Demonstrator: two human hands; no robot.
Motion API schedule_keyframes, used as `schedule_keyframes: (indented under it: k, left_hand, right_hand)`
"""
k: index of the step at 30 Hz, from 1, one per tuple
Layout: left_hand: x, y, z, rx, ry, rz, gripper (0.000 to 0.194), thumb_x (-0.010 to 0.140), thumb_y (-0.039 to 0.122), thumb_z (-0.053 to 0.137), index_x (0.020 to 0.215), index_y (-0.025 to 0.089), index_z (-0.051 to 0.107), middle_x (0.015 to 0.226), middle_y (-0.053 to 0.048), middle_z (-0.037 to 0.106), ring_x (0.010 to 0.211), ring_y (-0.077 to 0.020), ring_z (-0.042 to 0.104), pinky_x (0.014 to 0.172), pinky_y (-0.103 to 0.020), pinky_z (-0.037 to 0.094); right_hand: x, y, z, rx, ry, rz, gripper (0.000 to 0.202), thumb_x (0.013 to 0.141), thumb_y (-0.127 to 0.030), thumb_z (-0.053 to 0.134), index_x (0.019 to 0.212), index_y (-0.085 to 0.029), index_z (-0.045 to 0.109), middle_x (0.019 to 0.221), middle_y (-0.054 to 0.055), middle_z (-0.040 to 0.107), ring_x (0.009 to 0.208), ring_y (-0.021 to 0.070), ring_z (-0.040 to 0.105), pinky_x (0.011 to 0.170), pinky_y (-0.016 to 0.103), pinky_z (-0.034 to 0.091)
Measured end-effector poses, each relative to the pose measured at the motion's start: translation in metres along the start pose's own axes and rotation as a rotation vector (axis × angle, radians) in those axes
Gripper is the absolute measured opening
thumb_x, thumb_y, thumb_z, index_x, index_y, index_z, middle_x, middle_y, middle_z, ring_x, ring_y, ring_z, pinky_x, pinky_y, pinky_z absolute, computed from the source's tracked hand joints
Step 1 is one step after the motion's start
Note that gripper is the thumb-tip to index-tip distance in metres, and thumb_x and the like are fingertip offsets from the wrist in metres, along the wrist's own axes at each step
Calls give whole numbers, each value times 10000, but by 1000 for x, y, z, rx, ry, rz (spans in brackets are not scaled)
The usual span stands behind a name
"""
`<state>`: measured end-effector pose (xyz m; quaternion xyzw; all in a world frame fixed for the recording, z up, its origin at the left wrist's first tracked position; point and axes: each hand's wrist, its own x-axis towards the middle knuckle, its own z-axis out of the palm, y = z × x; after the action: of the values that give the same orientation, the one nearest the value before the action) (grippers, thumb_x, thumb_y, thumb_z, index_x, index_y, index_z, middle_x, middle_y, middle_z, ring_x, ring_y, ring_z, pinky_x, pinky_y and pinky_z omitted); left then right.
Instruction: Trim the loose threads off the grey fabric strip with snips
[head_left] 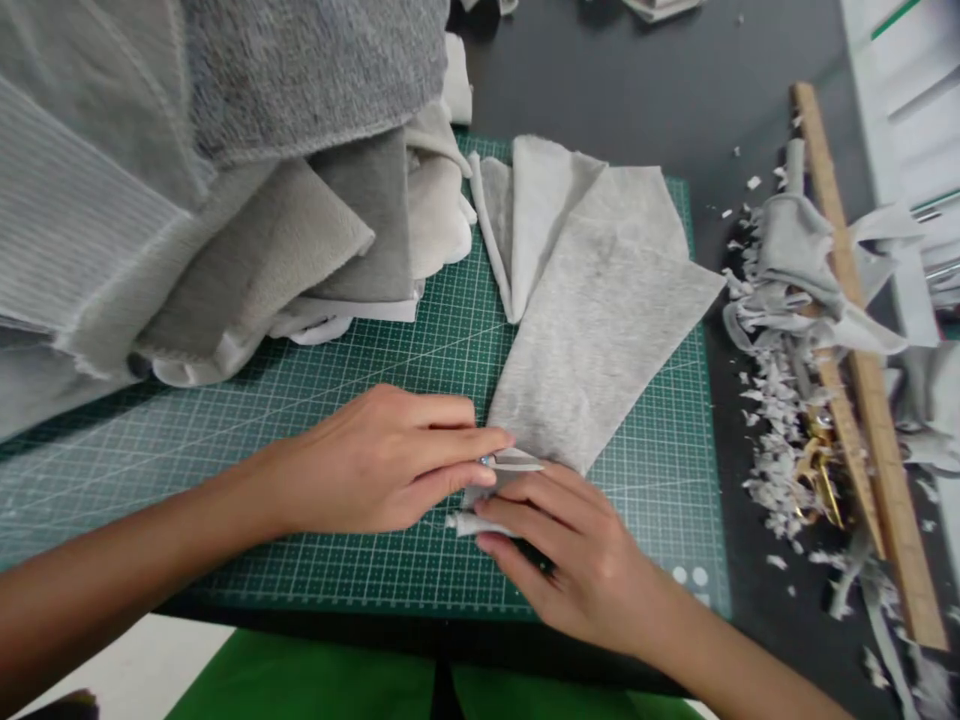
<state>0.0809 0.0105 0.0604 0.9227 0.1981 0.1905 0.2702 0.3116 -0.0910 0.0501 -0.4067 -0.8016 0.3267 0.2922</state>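
A light grey knit fabric piece [600, 300] lies on the green cutting mat [390, 570], its narrow end towards me. My left hand [397, 460] reaches in from the left, thumb and fingers closed at that end. A tiny shiny bit and a pale pointed sliver show at its fingertips; I cannot make out what they are. My right hand [577, 550] is closed on the fabric's near end, thumb and finger gripping a small rolled edge [465, 523]. The fingers of both hands nearly meet and partly hide this end.
Grey fabric pieces [315, 80] are heaped at the upper left. More folded grey pieces [544, 200] lie behind the one in hand. To the right are wooden rulers [862, 330], fabric scraps [795, 250], white clippings [780, 450] and gold-coloured metal handles [817, 470], perhaps scissors, partly covered.
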Motion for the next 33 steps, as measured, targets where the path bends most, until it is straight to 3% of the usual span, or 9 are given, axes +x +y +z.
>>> schedule_keyframes:
  k: [4, 12, 18, 24, 30, 33]
  left_hand:
    - [-12, 0, -9, 30, -84, -38, 299, 1081, 304, 476, 1351, 214, 568, 965, -23, 668, 705, -139, 628, 565, -292, 443]
    - [-46, -5, -18, -99, -62, -97, 339, 1035, 347, 562, 1364, 270, 598, 925, -15, 712, 641, -137, 651, 509, -291, 456]
    - [-45, 4, -10, -134, -102, -112, 331, 1066, 338, 508, 1386, 280, 568, 931, -20, 705, 662, -142, 665, 507, -300, 453]
    - [-48, 9, -9, -220, -144, -161, 356, 1076, 346, 487, 1428, 326, 539, 981, -26, 715, 751, -160, 697, 541, -281, 483]
    - [-59, 12, -5, -212, -184, -179, 392, 1077, 358, 501, 1468, 336, 521, 1100, -43, 701, 837, -161, 702, 640, -294, 518]
    - [-58, 13, -4, -254, -172, -169, 392, 1076, 327, 507, 1467, 316, 520, 1069, -44, 702, 809, -161, 693, 608, -304, 497]
  right_hand:
    - [0, 1, 0, -16, -31, -1, 158, 981, -180, 695, 1139, -167, 689, 964, 64, 713, 842, 225, 631, 740, 407, 554]
    - [5, -1, -4, -66, -55, -34, 78, 1029, -149, 607, 1045, -156, 682, 925, 78, 710, 773, 208, 618, 652, 384, 533]
    - [0, -2, -5, -103, 26, -139, 120, 986, -102, 658, 1105, -101, 677, 976, 120, 765, 799, 226, 696, 624, 381, 599]
    - [-8, -3, -7, -55, 57, -100, 181, 974, -108, 677, 1153, -120, 698, 1010, 108, 775, 814, 219, 723, 593, 365, 631]
    - [-11, -7, -12, -63, 41, -50, 196, 981, -127, 684, 1173, -153, 708, 1051, 88, 782, 839, 214, 733, 658, 354, 661]
    - [-10, -9, -14, -69, 41, -35, 171, 994, -132, 676, 1160, -157, 706, 1049, 81, 783, 848, 208, 734, 665, 344, 656]
